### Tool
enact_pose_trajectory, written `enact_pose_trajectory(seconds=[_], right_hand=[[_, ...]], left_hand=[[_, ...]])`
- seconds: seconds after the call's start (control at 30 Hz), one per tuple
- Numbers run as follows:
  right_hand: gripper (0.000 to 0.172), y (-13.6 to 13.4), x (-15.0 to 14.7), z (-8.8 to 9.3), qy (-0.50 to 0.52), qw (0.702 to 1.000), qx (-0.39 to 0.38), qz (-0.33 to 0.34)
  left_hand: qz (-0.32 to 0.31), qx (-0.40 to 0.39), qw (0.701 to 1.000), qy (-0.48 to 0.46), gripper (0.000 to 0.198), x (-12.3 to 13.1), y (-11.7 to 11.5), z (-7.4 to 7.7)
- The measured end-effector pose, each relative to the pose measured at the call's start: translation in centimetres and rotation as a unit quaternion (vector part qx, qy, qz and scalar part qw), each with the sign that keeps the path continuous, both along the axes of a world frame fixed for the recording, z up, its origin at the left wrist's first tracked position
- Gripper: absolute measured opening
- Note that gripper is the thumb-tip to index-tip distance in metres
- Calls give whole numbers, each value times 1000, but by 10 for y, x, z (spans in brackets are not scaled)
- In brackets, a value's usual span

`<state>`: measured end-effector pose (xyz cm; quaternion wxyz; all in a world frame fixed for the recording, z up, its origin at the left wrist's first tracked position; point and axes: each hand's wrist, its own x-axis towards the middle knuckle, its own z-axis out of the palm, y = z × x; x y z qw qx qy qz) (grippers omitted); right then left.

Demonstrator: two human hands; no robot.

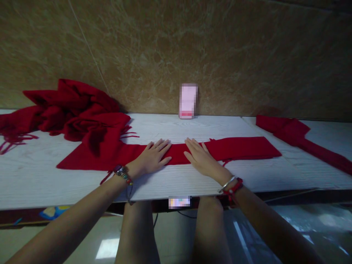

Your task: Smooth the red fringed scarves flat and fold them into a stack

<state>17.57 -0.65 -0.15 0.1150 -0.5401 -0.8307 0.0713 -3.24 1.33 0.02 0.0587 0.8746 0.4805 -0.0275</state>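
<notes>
A red fringed scarf [239, 147] lies flat in a long folded strip across the table in front of me. My left hand [152, 157] rests palm down on its middle, fingers stretched out. A short way to the right, my right hand [200, 156] also lies flat on the strip with its fingers extended. A bare stretch of the red cloth shows between the two hands. At the left, the strip runs up against a crumpled heap of red fringed cloth [90, 106]; where one ends and the other begins I cannot tell.
Behind the white wood-grain table [159, 128] rises a brown marbled wall [225, 55]. A pink, blurred-out object [188, 99] leans upright against it. Another piece of red cloth [291, 134] lies at the right. My knees are under the table's front edge.
</notes>
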Motion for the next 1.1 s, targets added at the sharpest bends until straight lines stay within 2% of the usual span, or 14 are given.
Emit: enact_pose_trajectory(seconds=[0.13, 0.27, 0.5, 0.63, 0.73, 0.83, 1.0, 1.1], right_hand=[[52, 0, -27, 0, -55, 998, 15, 41], [50, -1, -22, -2, -102, 992, 23, 66], [49, 2, 50, -11, -182, 979, 96, -7], [49, 0, 85, -7, -229, 964, 134, -29], [49, -2, 101, -1, -244, 960, 122, -56], [51, -3, 120, 3, -230, 962, 79, -120], [55, 5, 169, 5, -180, 961, 24, -209], [54, 12, 193, 4, -190, 961, 31, -198]], left_hand=[[7, 16, 1000, -21, 65, -4, -3, -2], [15, 17, 999, -27, 69, -6, -5, -3], [15, 8, 999, -36, 73, -8, -5, -3], [10, 5, 999, -34, 73, -8, -4, -4], [7, 2, 1000, -25, 74, -9, -4, -4], [5, 7, 1000, -24, 74, -10, -5, -3], [5, 5, 1000, -18, 72, -9, -4, -1], [5, -3, 1000, -10, 74, -8, -3, 0]])
